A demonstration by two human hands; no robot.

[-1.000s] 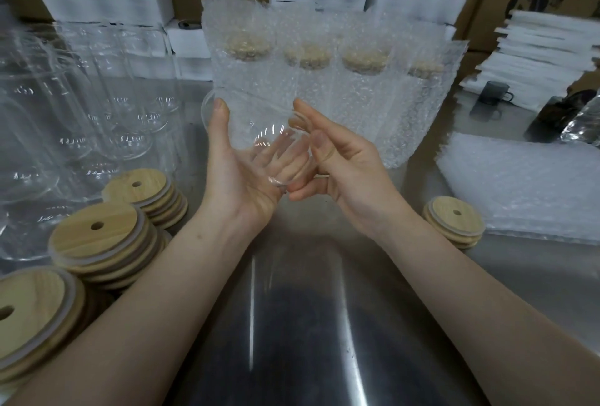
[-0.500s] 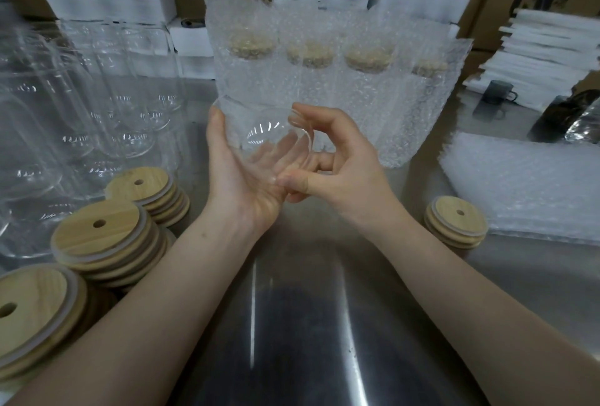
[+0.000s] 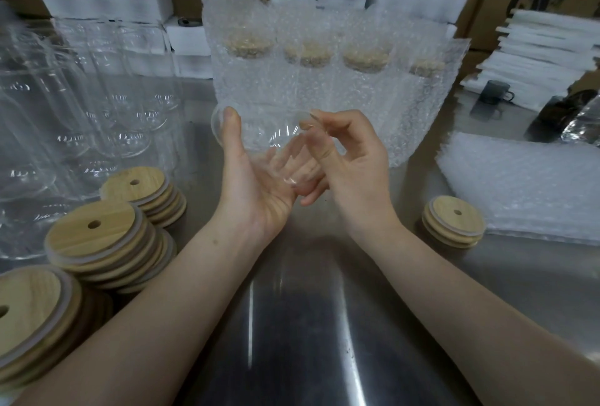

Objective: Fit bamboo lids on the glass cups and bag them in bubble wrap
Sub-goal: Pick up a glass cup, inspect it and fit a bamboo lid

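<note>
- The left hand point(image 3: 256, 185) cradled a clear glass cup point(image 3: 264, 134) from below. Its thumb lay up along the cup's left rim, and its fingers curled under the wall, showing through the glass.
- The right hand point(image 3: 354, 172) pinched the cup's right rim between forefinger and thumb.
- The cup lay tilted between both hands, held up off the steel table point(image 3: 308, 324).
- Just behind it stood a row of bagged cups point(image 3: 324, 87) in bubble wrap.
- Bamboo lids point(image 3: 94, 237) sat stacked to the left, near bare glasses point(image 3: 97, 113).
- A smaller lid stack point(image 3: 453, 220) sat to the right, beside flat bubble-wrap bags point(image 3: 526, 185).
</note>
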